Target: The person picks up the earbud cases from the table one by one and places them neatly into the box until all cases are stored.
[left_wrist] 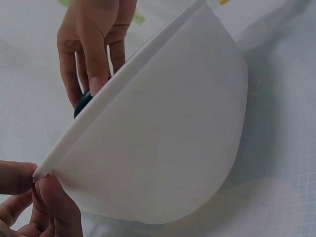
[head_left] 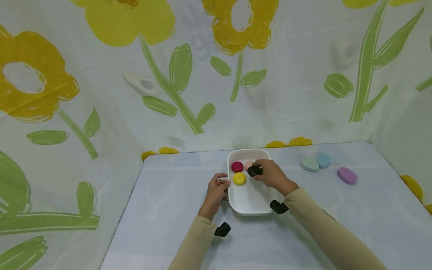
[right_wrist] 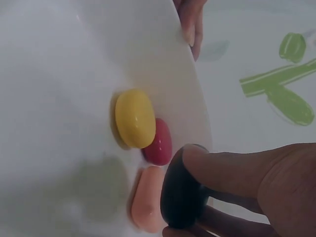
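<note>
While the left hand (head_left: 216, 190) pinches the side rim of a white rounded-corner tray (head_left: 254, 202) between thumb and fingers, the right hand (head_left: 274, 174) grips a dark, smooth oval piece (head_left: 254, 171) over the tray's far half. That piece sits at the very ends of the right hand's digits, thumb on one face and fingers on the opposite one, with much of its body jutting clear of them. Just beside it in the tray is a pink piece (head_left: 248, 165), partly hidden in the head view; whether the two touch, I cannot tell. Near them lie a glossy red disc (head_left: 237, 167) and a yellow disc (head_left: 239, 179). Right of the tray, on the pale tabletop (head_left: 162, 225), rest pale green (head_left: 309, 165), blue (head_left: 323, 160) and purple (head_left: 347, 175) pieces.
</note>
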A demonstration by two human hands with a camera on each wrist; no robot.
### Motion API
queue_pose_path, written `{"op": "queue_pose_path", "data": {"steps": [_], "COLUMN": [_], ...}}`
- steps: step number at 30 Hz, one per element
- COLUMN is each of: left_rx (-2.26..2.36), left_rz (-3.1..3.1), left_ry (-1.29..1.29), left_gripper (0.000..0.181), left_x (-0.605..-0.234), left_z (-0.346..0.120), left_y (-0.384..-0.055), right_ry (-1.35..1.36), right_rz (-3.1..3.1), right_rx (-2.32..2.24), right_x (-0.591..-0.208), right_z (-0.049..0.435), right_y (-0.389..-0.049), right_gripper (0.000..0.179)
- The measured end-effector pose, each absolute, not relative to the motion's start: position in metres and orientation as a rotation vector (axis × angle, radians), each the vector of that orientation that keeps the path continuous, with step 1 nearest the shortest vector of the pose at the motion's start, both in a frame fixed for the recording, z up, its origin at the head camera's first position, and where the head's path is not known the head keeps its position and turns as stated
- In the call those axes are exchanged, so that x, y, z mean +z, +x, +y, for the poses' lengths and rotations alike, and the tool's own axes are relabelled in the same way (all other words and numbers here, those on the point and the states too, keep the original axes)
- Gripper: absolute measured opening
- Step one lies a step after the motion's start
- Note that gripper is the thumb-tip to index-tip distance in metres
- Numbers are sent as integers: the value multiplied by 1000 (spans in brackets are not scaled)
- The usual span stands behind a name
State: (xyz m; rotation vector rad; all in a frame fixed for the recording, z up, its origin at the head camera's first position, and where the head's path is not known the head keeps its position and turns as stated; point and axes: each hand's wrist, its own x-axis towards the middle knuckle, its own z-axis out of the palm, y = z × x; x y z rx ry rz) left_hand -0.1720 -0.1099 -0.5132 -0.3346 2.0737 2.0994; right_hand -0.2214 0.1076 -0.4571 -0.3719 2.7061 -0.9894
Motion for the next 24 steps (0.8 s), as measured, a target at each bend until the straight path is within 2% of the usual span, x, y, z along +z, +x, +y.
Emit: {"op": "queue_pose_path", "data": {"steps": [24], "left_rx": [2090], "left_rz": [2046], "left_ry": [-363], "left_gripper": [34], "left_x": [-511], "left_z": [-110], "left_y": [-173], "right_ry": [-439], "right_rz": [2678], "right_rx": [-892], "right_x": [-463], "right_z": [109], "right_y": [-223], "right_gripper": [42]}}
